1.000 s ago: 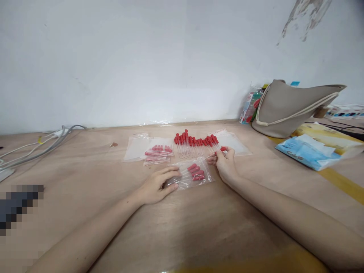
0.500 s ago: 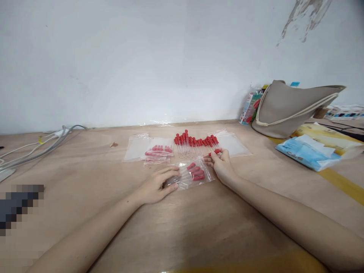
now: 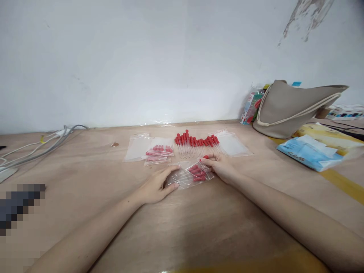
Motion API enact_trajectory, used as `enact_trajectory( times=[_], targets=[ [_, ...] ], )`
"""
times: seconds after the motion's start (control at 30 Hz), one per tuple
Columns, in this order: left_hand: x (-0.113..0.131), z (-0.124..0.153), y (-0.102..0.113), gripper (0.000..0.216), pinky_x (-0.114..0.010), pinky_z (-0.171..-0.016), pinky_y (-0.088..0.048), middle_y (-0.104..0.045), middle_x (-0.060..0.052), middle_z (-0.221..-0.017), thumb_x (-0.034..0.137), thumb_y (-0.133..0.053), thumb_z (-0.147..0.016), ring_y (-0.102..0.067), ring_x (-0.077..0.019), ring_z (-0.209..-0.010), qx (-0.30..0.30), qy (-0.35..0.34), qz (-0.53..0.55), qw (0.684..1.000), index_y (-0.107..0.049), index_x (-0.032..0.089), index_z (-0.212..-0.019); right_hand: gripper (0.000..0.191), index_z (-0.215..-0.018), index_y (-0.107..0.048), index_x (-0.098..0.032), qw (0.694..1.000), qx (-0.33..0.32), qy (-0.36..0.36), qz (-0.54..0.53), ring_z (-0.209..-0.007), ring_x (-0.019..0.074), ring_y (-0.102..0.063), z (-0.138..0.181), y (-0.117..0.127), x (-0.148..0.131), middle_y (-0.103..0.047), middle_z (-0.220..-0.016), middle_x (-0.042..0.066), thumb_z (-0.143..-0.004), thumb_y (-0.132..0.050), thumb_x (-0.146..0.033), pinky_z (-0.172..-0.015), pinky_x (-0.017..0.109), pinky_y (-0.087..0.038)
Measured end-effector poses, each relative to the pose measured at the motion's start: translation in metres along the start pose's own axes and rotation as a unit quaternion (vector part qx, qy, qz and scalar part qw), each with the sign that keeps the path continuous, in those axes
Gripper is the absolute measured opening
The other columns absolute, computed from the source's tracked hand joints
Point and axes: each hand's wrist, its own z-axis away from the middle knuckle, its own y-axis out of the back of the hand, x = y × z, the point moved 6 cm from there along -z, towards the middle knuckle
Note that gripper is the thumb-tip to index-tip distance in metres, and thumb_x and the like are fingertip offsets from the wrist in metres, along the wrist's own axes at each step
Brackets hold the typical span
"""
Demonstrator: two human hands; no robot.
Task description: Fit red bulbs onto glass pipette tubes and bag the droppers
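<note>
A clear zip bag (image 3: 185, 185) lies in front of me with several red-bulbed droppers (image 3: 197, 173) inside. At its left end my left hand (image 3: 156, 185) grips the plastic between thumb and fingers. My right hand (image 3: 223, 167) is at the bag's right end, pinching another dropper (image 3: 206, 157) by its red bulb. The thin stem of that dropper points left into the bag's opening. Just beyond, a row of loose droppers (image 3: 196, 141) lies side by side, bulbs toward the wall. Left of them is a stack of filled zip bags (image 3: 159, 150).
Flat zip bags lie at the back left (image 3: 135, 148) and back right (image 3: 234, 144). On the right are a grey bag (image 3: 287, 110), a plastic bottle (image 3: 250, 106) and a blue tissue pack (image 3: 309, 153). Cables (image 3: 54, 146) run along the left; a blurred dark object (image 3: 21, 204) is nearer.
My right hand has moved left and brought the dropper down to the bag, its stem now going in. The left hand has stayed on the bag.
</note>
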Motion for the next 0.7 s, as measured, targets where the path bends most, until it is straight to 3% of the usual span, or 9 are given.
enact_trajectory(
  times=[0.2,0.47,0.7],
  targets=[
    [-0.002,0.000,0.000,0.047,-0.038,-0.091,-0.042,-0.049,-0.007,-0.126,0.036,-0.049,-0.084,-0.051,-0.0227,-0.107,0.008,-0.002,0.010,1.000,-0.037,0.025,-0.128,0.027,-0.065,-0.044,-0.018,0.997,0.072,-0.010,0.032,-0.029,0.0065,-0.043,-0.003,0.010,-0.003,-0.052,-0.041,-0.006,-0.060,-0.070,-0.011,-0.026,0.015,-0.033],
    [-0.002,0.001,0.000,0.048,-0.040,-0.094,-0.040,-0.049,-0.008,-0.127,0.036,-0.049,-0.084,-0.049,-0.0236,-0.110,0.016,-0.008,0.008,1.000,-0.038,0.023,-0.128,0.029,-0.061,-0.043,-0.018,0.994,0.074,-0.003,0.084,-0.033,0.0072,-0.046,-0.004,0.016,-0.006,-0.051,-0.040,-0.005,-0.057,-0.071,-0.016,-0.028,0.015,-0.036],
    [0.000,-0.001,0.001,0.047,-0.035,-0.080,-0.047,-0.052,-0.007,-0.123,0.037,-0.049,-0.083,-0.057,-0.0201,-0.091,0.012,0.001,0.005,1.000,-0.039,0.024,-0.127,0.032,-0.079,-0.051,-0.018,0.989,-0.027,0.106,0.096,-0.035,0.0040,-0.043,-0.001,0.003,-0.014,-0.058,-0.059,-0.005,-0.059,-0.071,-0.033,-0.031,0.015,-0.032]
  ],
)
